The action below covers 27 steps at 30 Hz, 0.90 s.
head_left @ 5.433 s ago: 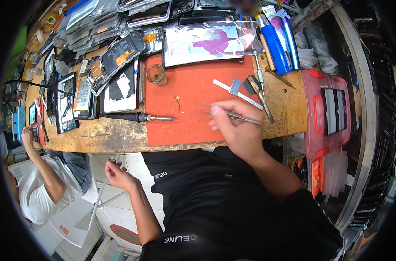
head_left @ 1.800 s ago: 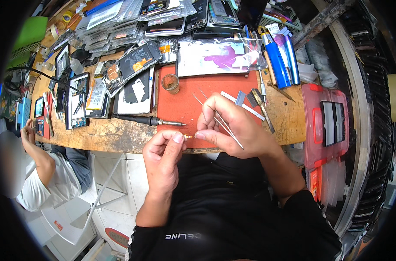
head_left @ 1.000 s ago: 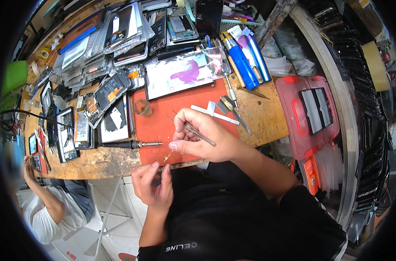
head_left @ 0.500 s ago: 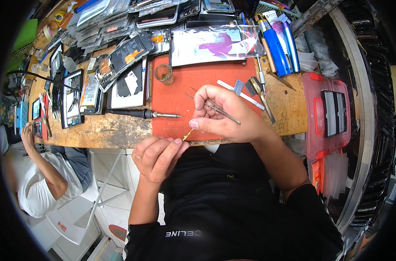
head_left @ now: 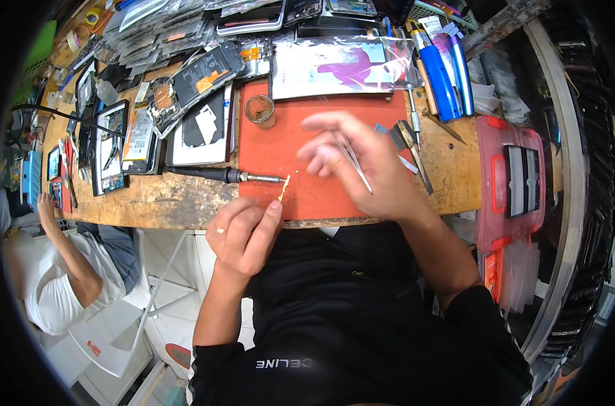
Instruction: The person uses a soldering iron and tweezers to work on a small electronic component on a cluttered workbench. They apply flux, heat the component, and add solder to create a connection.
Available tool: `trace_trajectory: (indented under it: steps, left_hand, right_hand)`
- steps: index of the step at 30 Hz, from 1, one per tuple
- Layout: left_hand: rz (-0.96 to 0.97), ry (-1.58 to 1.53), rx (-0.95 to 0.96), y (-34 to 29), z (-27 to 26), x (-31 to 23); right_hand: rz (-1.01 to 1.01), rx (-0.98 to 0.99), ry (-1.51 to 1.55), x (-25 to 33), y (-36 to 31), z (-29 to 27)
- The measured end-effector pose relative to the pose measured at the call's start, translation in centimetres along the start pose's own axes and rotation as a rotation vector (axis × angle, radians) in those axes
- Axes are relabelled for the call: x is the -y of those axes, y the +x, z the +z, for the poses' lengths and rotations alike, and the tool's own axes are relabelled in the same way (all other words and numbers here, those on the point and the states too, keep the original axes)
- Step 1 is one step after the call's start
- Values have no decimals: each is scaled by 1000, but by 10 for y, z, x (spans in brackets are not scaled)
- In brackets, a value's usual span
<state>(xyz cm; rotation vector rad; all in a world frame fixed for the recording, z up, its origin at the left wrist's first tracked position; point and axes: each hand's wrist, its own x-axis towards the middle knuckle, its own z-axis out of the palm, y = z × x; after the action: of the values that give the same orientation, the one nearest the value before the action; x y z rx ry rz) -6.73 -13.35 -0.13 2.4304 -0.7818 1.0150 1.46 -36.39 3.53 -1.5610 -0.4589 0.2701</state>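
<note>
My left hand pinches a thin yellow strip, like a small flex cable, between thumb and fingertip. The strip stands up over the front of a red mat, and its upper end overlaps the tip of a soldering iron lying on the bench. Metal tweezers rest in my right hand, across the palm. That hand is smeared by motion, thumb and index finger spread apart, a little right of the strip.
A small glass cup stands on the mat. Phone parts and bagged pieces pile up at the back left. Behind the mat lies a bagged panel. Blue cylinders and a red case are at right. Another person's arm reaches in at left.
My right hand has moved away from the strip, its thumb and index finger opening. The strip in my left hand now points more upright. The view has shifted slightly.
</note>
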Motion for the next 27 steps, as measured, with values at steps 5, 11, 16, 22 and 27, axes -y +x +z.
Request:
trace_trajectory:
  steps: [5,11,16,22,27]
  left_hand:
    - [-42,14,3,2,11,-3]
    - [-25,99,60,4,12,-5]
    - [-13,161,146,12,7,-10]
    - [29,211,223,21,1,-12]
    - [36,222,274,23,-3,-14]
  right_hand:
    - [-82,-67,-110,10,-16,-10]
    - [-244,-224,-279,2,-29,-10]
    - [-378,-147,-344,-3,-33,-2]
    - [-230,-200,-330,-5,-38,9]
    - [-219,-172,-242,-17,-30,14]
